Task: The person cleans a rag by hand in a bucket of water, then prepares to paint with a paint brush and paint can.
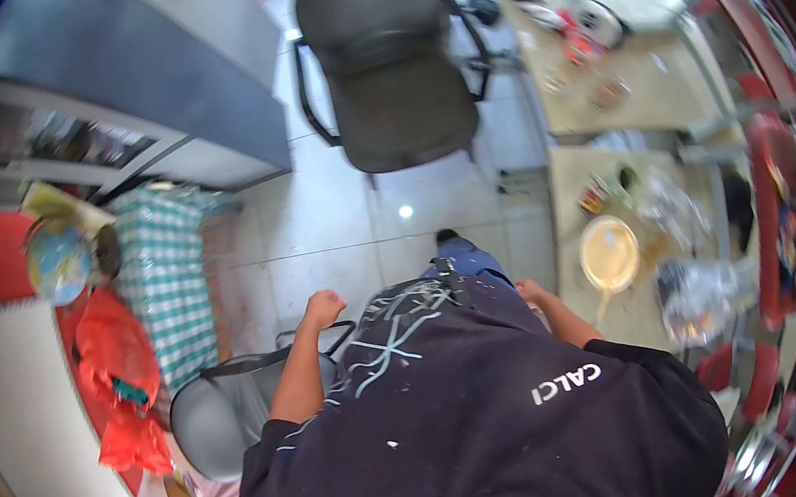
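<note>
At near left, a grey chair [207,414] stands just beside the left hand [324,309], curled into a fist around nothing visible. Centre, the person stands on the tiled floor [335,227]. At right, the right hand [530,291] hangs at the worktop [566,176] edge, near a yellow plate [609,254]; its fingers are hidden, so closure cannot be told. Judged narrow, this gap calls for arms kept close, clear of chair and plate.

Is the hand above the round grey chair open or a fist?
A fist: the bare left hand has its fingers curled in.
</note>
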The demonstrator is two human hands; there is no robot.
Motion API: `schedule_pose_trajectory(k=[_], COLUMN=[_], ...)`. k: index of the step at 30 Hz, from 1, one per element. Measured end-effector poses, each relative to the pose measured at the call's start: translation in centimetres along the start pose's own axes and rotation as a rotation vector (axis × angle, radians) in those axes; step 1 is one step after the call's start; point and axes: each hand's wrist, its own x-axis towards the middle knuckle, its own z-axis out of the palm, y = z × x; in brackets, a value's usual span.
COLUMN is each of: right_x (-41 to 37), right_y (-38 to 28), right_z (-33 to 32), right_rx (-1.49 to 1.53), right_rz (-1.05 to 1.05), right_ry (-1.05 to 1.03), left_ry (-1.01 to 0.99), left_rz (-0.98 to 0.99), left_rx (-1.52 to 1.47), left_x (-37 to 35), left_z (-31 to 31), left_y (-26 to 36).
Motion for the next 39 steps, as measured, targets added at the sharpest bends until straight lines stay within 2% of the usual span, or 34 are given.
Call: schedule_pose_trajectory(k=[1, 3, 5, 7, 8, 9, 11, 12, 13, 15, 16, 18, 19, 20, 21, 24, 27, 29, 31, 34, 36, 39], right_x=[6.2, 9.3, 12.7, 15.1, 17.2, 19.0, 24.0, 26.2, 26.2, 27.9, 28.0, 27.9, 26.6, 23.8, 21.6, 18.8, 18.4, 20.9, 21.9, 26.9, 28.9, 32.4], right_y=[0.3, -5.7, -10.7, -16.0, -18.6, -20.4, -21.5, -23.0, -25.5, -28.0, -28.3, -29.8, -32.4, -36.1, -38.5, -42.6, -43.3, -41.0, -42.2, -45.2, -49.4, -54.2], right_z=[-0.7, -5.5, -10.3, -13.6, -15.0, -16.2, -16.2, -16.3, -15.7, -13.5, -12.0, -9.1, -8.2, -7.4, -6.5, -4.5, -3.6, -2.8, -3.0, -5.8, -6.1, -7.0], right_rx=[-0.385, -0.617, -0.478, -0.206, -0.179, -0.145, -0.052, -0.011, 0.047, -0.003, -0.038, -0.131, -0.084, -0.033, 0.018, 0.305, 0.336, 0.029, -0.075, 0.227, 0.539, 0.638], right_rz=[-0.028, -0.072, -0.079, -0.168, -0.184, -0.198, -0.288, -0.335, -0.272, -0.229, -0.197, -0.066, -0.041, -0.013, 0.02, -0.061, 0.124, 0.131, 0.001, 0.119, 0.172, 0.112], right_ry=[-0.036, -0.13, -0.092, 0.11, 0.135, 0.165, 0.343, 0.438, 0.48, 0.502, 0.499, 0.322, 0.267, 0.214, 0.16, 0.295, 0.239, 0.262, 0.413, 0.473, 0.501, 0.546], left_ry=[-0.054, 0.09, 0.439, 0.426, 0.422, 0.264, -0.03, -0.128, -0.182, -0.229, -0.204, -0.092, -0.095, -0.065, -0.198, -0.118, -0.078, -0.084, -0.004, 0.044, -0.041, -0.137], left_rz=[-0.014, -0.703, -0.848, -0.958, -1.0, -1.002, -0.922, -0.802, -0.675, -0.4, -0.196, 0.155, 0.091, -0.18, -0.262, -0.016, 0.243, 0.242, 0.287, 0.394, 0.367, 0.309], left_rx=[0.179, -0.593, -0.87, -1.102, -1.208, -1.085, -0.838, -0.735, -0.668, -0.492, -0.342, -0.034, -0.04, -0.164, -0.317, -0.282, -0.165, -0.173, -0.201, -0.133, -0.111, 0.052], left_x=[-0.7, -5.5, -8.2, -8.5, -8.7, -7.9, -6.5, -5.9, -5.3, -3.3, -1.6, 3.9, 7.4, 11.2, 14.3, 23.8, 35.3, 41.9, 47.4, 54.8, 56.3, 58.6], left_z=[-0.1, -3.4, -5.0, -4.6, -4.5, -3.3, -1.9, -2.0, -2.4, -5.7, -8.3, -14.7, -18.1, -19.9, -25.1, -36.7, -44.1, -47.6, -50.1, -52.1, -54.7, -58.0], left_y=[-5.4, -8.4, -8.3, -9.3, -10.4, -11.6, -13.6, -14.6, -16.0, -19.8, -22.2, -26.8, -28.9, -31.2, -31.1, -26.8, -20.4, -15.5, -12.2, -9.8, -9.9, -13.1])
